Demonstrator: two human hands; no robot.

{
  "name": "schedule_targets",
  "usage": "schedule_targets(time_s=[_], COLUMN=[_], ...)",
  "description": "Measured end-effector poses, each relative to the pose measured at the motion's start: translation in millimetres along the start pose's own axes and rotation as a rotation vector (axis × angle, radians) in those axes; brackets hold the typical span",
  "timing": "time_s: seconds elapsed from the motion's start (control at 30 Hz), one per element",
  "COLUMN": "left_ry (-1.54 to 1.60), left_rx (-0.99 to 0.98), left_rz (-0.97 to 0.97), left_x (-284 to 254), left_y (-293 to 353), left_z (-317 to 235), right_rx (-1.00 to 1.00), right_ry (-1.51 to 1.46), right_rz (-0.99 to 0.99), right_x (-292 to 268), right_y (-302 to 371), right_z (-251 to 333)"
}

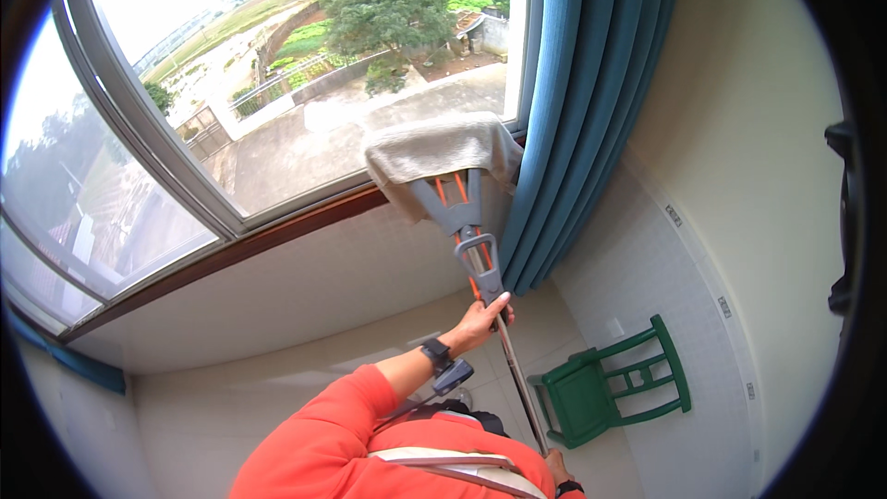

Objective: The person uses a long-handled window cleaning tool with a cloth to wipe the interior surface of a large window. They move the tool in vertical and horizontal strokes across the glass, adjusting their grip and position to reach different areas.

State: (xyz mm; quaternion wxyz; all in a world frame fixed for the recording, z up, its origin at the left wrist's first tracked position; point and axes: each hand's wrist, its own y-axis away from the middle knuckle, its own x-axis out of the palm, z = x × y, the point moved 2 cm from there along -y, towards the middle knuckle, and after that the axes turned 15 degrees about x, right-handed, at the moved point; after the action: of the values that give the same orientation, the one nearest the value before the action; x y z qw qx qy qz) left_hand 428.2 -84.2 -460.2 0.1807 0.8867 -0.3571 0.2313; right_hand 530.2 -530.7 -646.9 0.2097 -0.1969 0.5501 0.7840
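A long-handled mop point(457, 214) slants up and away from the person, its head raised to the lower right corner of a window point(296, 148). Draped over the head is a pale grey-beige cloth point(434, 150), thick and softly textured, folded across the top with loose flaps drooping at both sides; whether it touches the glass cannot be told. Beneath it the grey plastic frame forks into a wide V with bright orange strips between its arms, then narrows past a grey loop point(478, 242) to a slim, shiny, silvery metal pole point(520, 374). The left hand point(480, 317) grips the mop just below the loop, fingers wrapped round and thumb pointing up along the shaft. The right hand point(558, 469), farther down at the lower edge, is curled about the pole, though its fingers are partly hidden. A reddish-brown sill point(305, 227) runs below the window frame, and a blue curtain point(601, 83) hangs in folds just right of the cloth. A green chair point(577, 397) stands on the tiled floor, right of the pole.
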Motion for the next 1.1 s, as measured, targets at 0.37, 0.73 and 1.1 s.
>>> schedule_targets(time_s=[0.37, 0.73, 1.1], left_ry=[0.147, 0.047, -0.323], left_rx=[0.316, 0.282, -0.015], left_rz=[-0.094, -0.193, 0.07], left_x=[-82, -61, 40], left_y=[128, 109, -36], left_z=[-81, -73, 4], right_rx=[-0.309, -0.314, 0.053], right_ry=[0.35, 0.292, -0.122], right_rz=[-0.287, -0.306, -0.09], right_x=[-4, -22, -1], right_y=[21, 28, 21], right_z=[93, 89, -3])
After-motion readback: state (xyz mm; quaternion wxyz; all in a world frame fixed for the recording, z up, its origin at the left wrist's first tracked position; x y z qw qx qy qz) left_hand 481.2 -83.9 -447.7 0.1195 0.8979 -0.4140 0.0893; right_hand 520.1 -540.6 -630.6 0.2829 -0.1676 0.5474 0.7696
